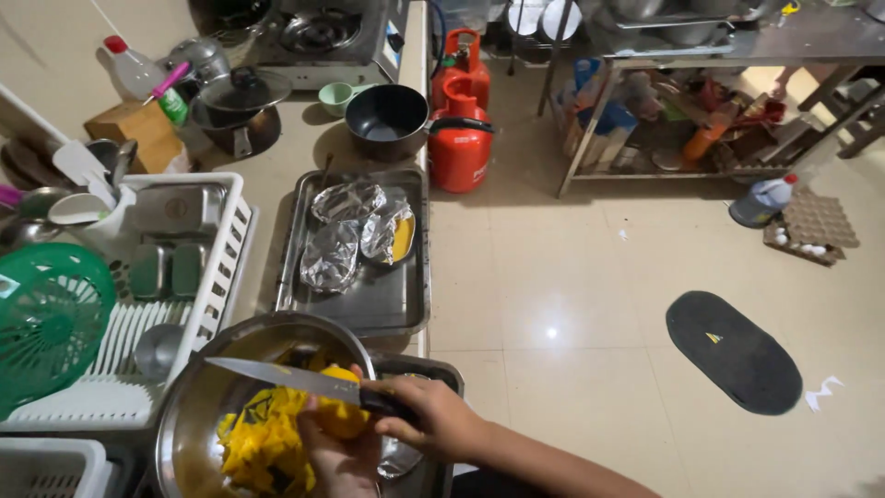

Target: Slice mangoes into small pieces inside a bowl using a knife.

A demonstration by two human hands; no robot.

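My right hand (431,417) grips the dark handle of a kitchen knife (281,375), its long blade pointing left across a metal bowl (198,397). My left hand (341,461) holds a yellow fruit piece (339,415) under the blade, over the bowl. Several cut yellow pieces (263,438) lie heaped inside the bowl.
A steel tray (392,304) with foil-wrapped parcels (346,231) sits behind the bowl. A white dish rack (226,249) and green basket (46,314) stand to the left. A black pan (385,120) and red gas cylinders (459,138) are further back. A dark mat (733,350) lies on the tiled floor.
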